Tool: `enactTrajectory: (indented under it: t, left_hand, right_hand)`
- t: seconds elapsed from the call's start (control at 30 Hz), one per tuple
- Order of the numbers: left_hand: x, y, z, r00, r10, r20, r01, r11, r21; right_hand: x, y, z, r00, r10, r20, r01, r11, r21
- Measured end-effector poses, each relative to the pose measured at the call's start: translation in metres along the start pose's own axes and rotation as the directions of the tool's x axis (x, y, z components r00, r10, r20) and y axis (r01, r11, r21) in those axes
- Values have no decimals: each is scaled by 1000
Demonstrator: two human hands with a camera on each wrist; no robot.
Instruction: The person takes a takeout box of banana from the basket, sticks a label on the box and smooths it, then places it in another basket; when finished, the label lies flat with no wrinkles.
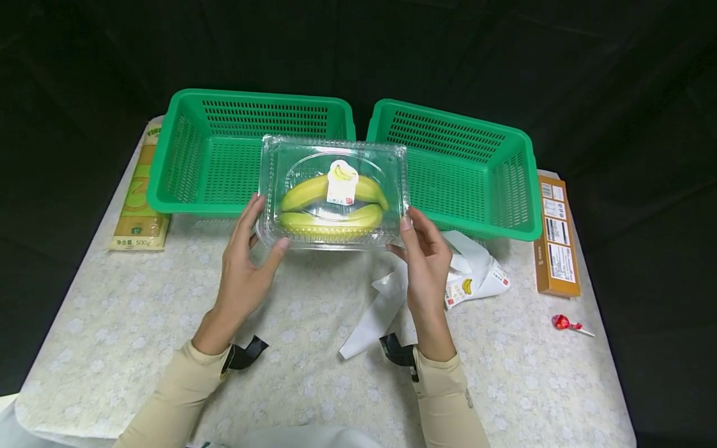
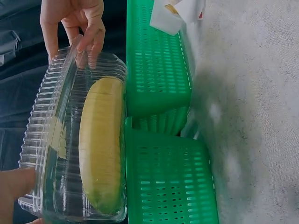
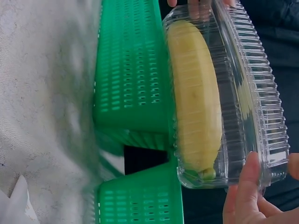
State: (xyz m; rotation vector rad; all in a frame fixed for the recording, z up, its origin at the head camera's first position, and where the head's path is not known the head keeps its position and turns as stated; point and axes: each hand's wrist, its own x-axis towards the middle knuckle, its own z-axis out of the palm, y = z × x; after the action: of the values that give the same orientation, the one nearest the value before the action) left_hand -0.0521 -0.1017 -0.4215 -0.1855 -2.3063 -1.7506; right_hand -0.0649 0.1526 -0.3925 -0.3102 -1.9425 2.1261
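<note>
A clear plastic clamshell box (image 1: 336, 149) with two bananas (image 1: 330, 221) inside is held up in front of the baskets. On its lid sits a white label (image 1: 342, 183) with a banana picture. My left hand (image 1: 243, 267) grips the box's left side, thumb at the near corner. At the right side my right hand (image 1: 426, 261) holds it, thumb on the near right corner. In the left wrist view one banana (image 2: 103, 144) shows through the box wall; the right wrist view shows a banana (image 3: 194, 93) and the right thumb (image 3: 250, 172) pressing the rim.
Two green baskets, left (image 1: 235, 155) and right (image 1: 448, 168), stand behind the box. A yellow-green package (image 1: 140, 205) lies far left, an orange carton (image 1: 557, 236) far right, with a red lollipop (image 1: 562, 322) nearer. White banana-printed wrapping (image 1: 476, 274) lies by the right hand.
</note>
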Motion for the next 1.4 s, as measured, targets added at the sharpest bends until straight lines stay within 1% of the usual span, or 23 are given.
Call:
enactTrajectory:
  t: [0.1,0.37,0.6,0.83,1.13,1.27,1.4]
  left_hand:
    - [1,0,1,1000,-2,-10,2,1000,-3]
    - [5,1,2,1000,-8,-1,8,1000,0]
    - [15,1,6,999,-11,33,11,1000,3]
    - [23,0,9,998,-21,54,19,999,26]
    - [28,2,10,998,-16,64,14,999,36]
    - [28,2,10,997,-21,70,19,999,27]
    - [29,1,11,997,-11,78,10,1000,15]
  right_hand:
    - [-1,-1,0,1000,-3,15,3,1000,2]
    - [0,-3,-3,999,4,53,-4,1000,-10]
    - [4,-4,-6,1000,9,30,-8,1000,-24]
    - [9,-5,-9,999,8,44,-7,999,-36]
    - [10,-6,-10,999,1,44,1,999,-44]
    - [10,-7,-10,999,4,45,-2,999,-47]
    - [10,-8,-12,999,7,40,-4,998,-59]
